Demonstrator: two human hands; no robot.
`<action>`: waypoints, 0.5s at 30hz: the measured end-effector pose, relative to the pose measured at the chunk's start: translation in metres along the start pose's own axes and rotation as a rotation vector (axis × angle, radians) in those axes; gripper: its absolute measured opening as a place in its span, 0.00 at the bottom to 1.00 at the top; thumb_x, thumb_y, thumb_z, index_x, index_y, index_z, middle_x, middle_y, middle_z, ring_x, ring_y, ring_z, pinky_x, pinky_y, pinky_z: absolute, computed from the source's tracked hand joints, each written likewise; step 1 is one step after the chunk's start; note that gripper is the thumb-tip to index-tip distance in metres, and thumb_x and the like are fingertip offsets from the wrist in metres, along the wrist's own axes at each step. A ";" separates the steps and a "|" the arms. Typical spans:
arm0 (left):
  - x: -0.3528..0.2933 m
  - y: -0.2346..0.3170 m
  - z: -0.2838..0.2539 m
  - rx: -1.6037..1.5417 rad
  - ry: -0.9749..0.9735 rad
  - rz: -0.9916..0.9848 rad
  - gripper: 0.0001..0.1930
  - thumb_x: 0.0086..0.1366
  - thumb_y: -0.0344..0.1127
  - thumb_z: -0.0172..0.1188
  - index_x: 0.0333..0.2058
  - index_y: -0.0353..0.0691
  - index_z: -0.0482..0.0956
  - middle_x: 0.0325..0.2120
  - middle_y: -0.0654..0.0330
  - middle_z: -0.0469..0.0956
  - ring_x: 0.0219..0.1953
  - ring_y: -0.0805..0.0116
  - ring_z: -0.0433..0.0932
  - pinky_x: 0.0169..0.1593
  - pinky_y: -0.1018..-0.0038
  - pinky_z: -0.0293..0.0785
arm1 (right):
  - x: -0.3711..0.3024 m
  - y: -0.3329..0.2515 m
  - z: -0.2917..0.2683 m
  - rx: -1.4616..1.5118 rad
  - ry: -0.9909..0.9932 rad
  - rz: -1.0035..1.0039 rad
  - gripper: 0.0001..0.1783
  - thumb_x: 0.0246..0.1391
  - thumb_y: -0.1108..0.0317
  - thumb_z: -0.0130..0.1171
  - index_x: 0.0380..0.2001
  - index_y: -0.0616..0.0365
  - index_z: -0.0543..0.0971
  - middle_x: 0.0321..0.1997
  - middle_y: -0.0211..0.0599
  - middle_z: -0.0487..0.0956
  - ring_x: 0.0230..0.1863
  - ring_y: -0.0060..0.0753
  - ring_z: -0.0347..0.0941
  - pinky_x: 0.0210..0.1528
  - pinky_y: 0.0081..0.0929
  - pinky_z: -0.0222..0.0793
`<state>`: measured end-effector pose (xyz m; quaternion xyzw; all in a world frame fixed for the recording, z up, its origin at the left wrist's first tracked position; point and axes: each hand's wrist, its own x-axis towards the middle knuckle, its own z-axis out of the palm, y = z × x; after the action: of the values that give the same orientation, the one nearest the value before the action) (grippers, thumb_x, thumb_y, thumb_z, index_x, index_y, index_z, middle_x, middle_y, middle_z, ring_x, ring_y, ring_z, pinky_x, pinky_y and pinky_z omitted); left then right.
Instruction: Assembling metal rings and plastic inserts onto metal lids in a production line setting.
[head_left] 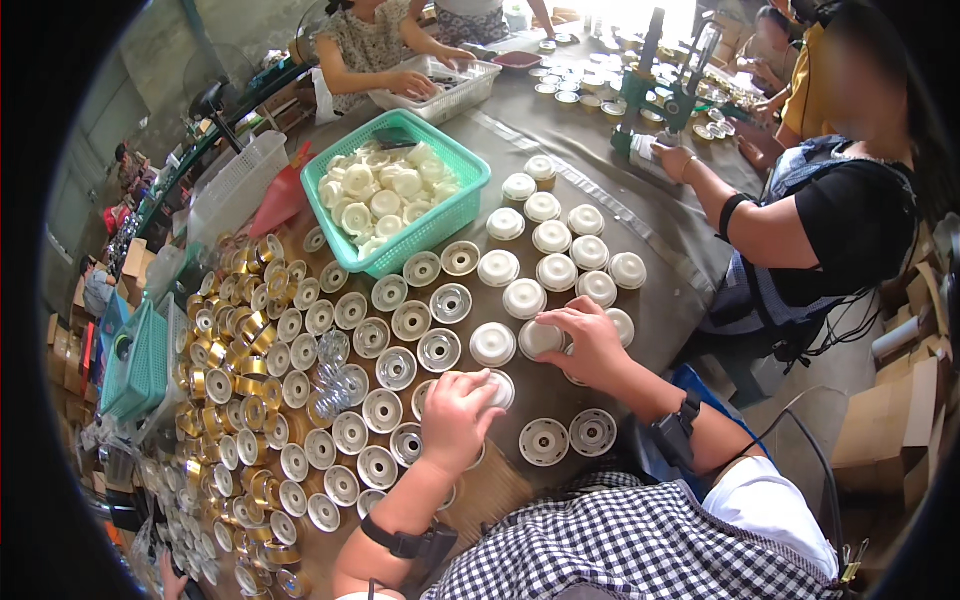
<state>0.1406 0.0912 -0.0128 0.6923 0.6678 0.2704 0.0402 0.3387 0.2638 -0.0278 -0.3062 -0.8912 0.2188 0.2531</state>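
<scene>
My left hand has its fingers closed round a round white plastic cap near the front of the table. To its upper right, the fingers of my right hand curl over another white domed cap. Rows of similar capped pieces stand just beyond, most with a raised centre. Left of my hands are many round cups with white rims and hollow centres. Two flat slotted white discs lie close to my body. What sits beneath the caps under my fingers is mostly hidden.
A green basket full of loose white caps stands beyond the cups. Gold rings pile up at the left, and a crumpled clear plastic piece lies among the cups. A co-worker at the right works at a green hand press; others sit at the far side.
</scene>
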 end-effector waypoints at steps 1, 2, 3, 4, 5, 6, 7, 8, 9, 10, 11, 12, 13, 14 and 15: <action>0.001 0.001 0.000 0.000 0.000 0.006 0.20 0.47 0.36 0.74 0.42 0.42 0.86 0.47 0.63 0.83 0.48 0.59 0.77 0.54 0.60 0.72 | 0.003 0.000 0.000 0.009 -0.030 0.006 0.28 0.39 0.57 0.77 0.47 0.50 0.83 0.50 0.35 0.82 0.55 0.42 0.73 0.61 0.41 0.67; 0.000 0.003 -0.001 0.016 0.009 -0.002 0.20 0.47 0.37 0.74 0.41 0.42 0.86 0.47 0.63 0.83 0.48 0.59 0.76 0.54 0.61 0.72 | 0.004 -0.001 0.000 0.006 -0.025 0.007 0.28 0.39 0.57 0.77 0.47 0.50 0.83 0.50 0.35 0.82 0.55 0.42 0.73 0.61 0.41 0.67; -0.003 0.005 0.000 0.032 0.019 -0.016 0.19 0.48 0.37 0.74 0.41 0.42 0.87 0.47 0.63 0.83 0.48 0.59 0.76 0.54 0.61 0.72 | 0.003 -0.003 0.001 -0.029 0.010 -0.004 0.28 0.38 0.58 0.78 0.46 0.50 0.83 0.50 0.35 0.81 0.56 0.43 0.71 0.61 0.41 0.67; -0.005 0.006 0.002 0.031 0.022 -0.019 0.19 0.48 0.37 0.74 0.41 0.42 0.87 0.47 0.63 0.83 0.48 0.59 0.76 0.54 0.61 0.72 | 0.002 -0.005 0.002 -0.065 0.045 -0.016 0.28 0.37 0.58 0.79 0.46 0.50 0.84 0.50 0.35 0.80 0.56 0.44 0.70 0.62 0.41 0.67; -0.008 0.006 0.004 0.032 0.017 -0.014 0.21 0.48 0.38 0.74 0.42 0.42 0.86 0.49 0.63 0.82 0.49 0.58 0.76 0.54 0.60 0.72 | 0.000 -0.006 0.001 -0.066 0.043 -0.020 0.28 0.37 0.58 0.79 0.46 0.50 0.84 0.50 0.35 0.80 0.56 0.44 0.70 0.62 0.41 0.67; -0.007 0.004 0.004 0.040 0.020 -0.010 0.22 0.48 0.39 0.75 0.44 0.42 0.86 0.50 0.63 0.82 0.49 0.58 0.76 0.54 0.60 0.72 | 0.002 -0.007 -0.001 -0.033 0.000 0.071 0.29 0.36 0.58 0.79 0.45 0.49 0.84 0.50 0.36 0.79 0.57 0.45 0.69 0.62 0.42 0.66; -0.008 0.005 0.001 0.046 0.030 -0.013 0.22 0.48 0.39 0.75 0.44 0.42 0.86 0.50 0.63 0.82 0.49 0.58 0.76 0.54 0.60 0.72 | 0.004 -0.007 -0.002 0.001 -0.043 0.161 0.29 0.34 0.59 0.80 0.45 0.48 0.84 0.50 0.36 0.77 0.58 0.46 0.68 0.63 0.42 0.66; -0.009 0.006 -0.003 0.046 0.008 0.004 0.24 0.48 0.40 0.75 0.45 0.42 0.85 0.52 0.62 0.81 0.49 0.57 0.75 0.55 0.60 0.72 | 0.005 -0.006 -0.001 0.009 -0.063 0.194 0.29 0.33 0.58 0.81 0.44 0.47 0.84 0.51 0.37 0.75 0.58 0.47 0.67 0.62 0.43 0.67; -0.008 0.006 -0.009 0.044 -0.014 0.019 0.26 0.47 0.41 0.76 0.47 0.42 0.85 0.53 0.62 0.80 0.50 0.56 0.75 0.56 0.60 0.72 | 0.007 -0.006 -0.003 0.008 -0.064 0.181 0.29 0.33 0.58 0.81 0.44 0.47 0.84 0.51 0.37 0.75 0.58 0.47 0.67 0.62 0.43 0.67; -0.003 0.005 -0.020 0.001 -0.031 0.056 0.26 0.49 0.41 0.76 0.48 0.42 0.83 0.55 0.60 0.78 0.52 0.53 0.75 0.56 0.59 0.72 | 0.008 -0.008 -0.007 -0.050 -0.071 0.114 0.29 0.34 0.58 0.81 0.44 0.47 0.84 0.51 0.36 0.75 0.59 0.48 0.67 0.62 0.43 0.67; 0.005 0.001 -0.032 0.002 -0.023 0.051 0.26 0.49 0.41 0.76 0.48 0.42 0.83 0.55 0.60 0.78 0.52 0.53 0.75 0.56 0.59 0.72 | 0.012 -0.011 -0.011 -0.107 -0.077 0.048 0.29 0.35 0.58 0.81 0.45 0.47 0.83 0.52 0.36 0.75 0.59 0.48 0.66 0.61 0.43 0.68; 0.015 -0.006 -0.044 -0.076 0.074 0.056 0.24 0.51 0.40 0.75 0.47 0.41 0.83 0.54 0.58 0.79 0.52 0.52 0.75 0.56 0.58 0.72 | 0.022 -0.016 -0.014 -0.097 -0.042 -0.013 0.28 0.39 0.60 0.78 0.47 0.49 0.82 0.52 0.38 0.75 0.58 0.49 0.68 0.59 0.45 0.69; 0.028 -0.017 -0.052 -0.160 0.165 0.062 0.21 0.53 0.39 0.74 0.46 0.41 0.84 0.52 0.56 0.80 0.52 0.51 0.76 0.55 0.58 0.73 | 0.037 -0.020 -0.017 -0.100 -0.050 -0.016 0.28 0.39 0.60 0.78 0.47 0.49 0.82 0.52 0.38 0.75 0.58 0.49 0.68 0.59 0.45 0.69; 0.046 -0.039 -0.057 -0.134 0.231 0.076 0.20 0.54 0.38 0.73 0.46 0.40 0.84 0.50 0.54 0.80 0.51 0.50 0.77 0.55 0.58 0.73 | 0.059 -0.022 -0.022 0.014 -0.010 -0.061 0.26 0.41 0.61 0.77 0.47 0.49 0.81 0.52 0.39 0.75 0.57 0.48 0.69 0.59 0.44 0.69; 0.069 -0.062 -0.064 -0.106 0.298 0.095 0.18 0.56 0.37 0.72 0.45 0.40 0.83 0.48 0.52 0.81 0.51 0.50 0.78 0.55 0.58 0.74 | 0.084 -0.024 -0.026 0.127 0.037 -0.107 0.25 0.42 0.63 0.76 0.47 0.49 0.81 0.53 0.40 0.75 0.56 0.48 0.70 0.58 0.43 0.69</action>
<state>0.0543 0.1438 0.0375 0.6722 0.6178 0.4064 -0.0356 0.2859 0.3074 0.0317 -0.2455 -0.8858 0.2556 0.2997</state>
